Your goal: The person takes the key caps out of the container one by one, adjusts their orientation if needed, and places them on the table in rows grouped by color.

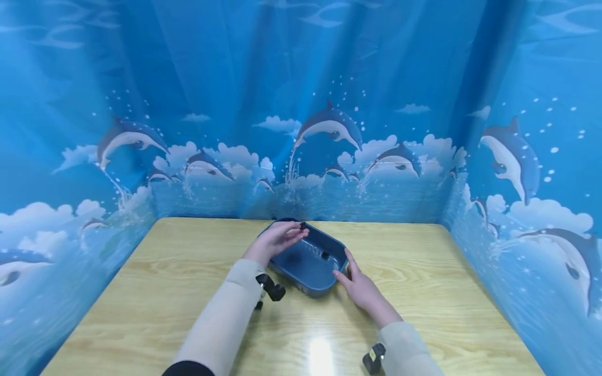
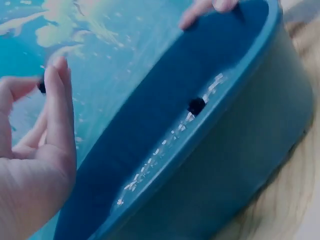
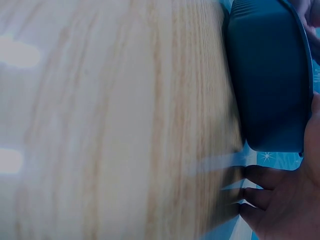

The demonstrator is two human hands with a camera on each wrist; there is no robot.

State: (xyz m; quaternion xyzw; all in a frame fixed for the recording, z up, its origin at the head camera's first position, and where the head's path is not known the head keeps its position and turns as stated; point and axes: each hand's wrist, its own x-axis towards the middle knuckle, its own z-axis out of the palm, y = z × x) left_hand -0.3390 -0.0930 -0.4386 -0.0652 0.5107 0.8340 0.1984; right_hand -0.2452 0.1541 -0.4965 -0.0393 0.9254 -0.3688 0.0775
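A dark blue plastic basin (image 1: pixel 305 267) with rounded corners sits at the far middle of the table. Above its far left part, my left hand (image 1: pixel 278 240) pinches a small black piece (image 2: pixel 42 86) between thumb and fingertips. The piece is too small for its kind to show. A similar black lump (image 2: pixel 196 106) lies inside on the basin's floor, which has a row of bright glints. My right hand (image 1: pixel 364 292) holds the basin's right end, thumb at the rim and fingers along the outside wall.
Pale wood-grain table (image 1: pixel 188 292) surrounds the basin, with a bright light reflection near the front. Blue curtains (image 1: pixel 226 104) printed with dolphins and clouds hang behind the table and along both sides. Black wrist devices (image 1: pixel 270 288) are strapped over both light sleeves.
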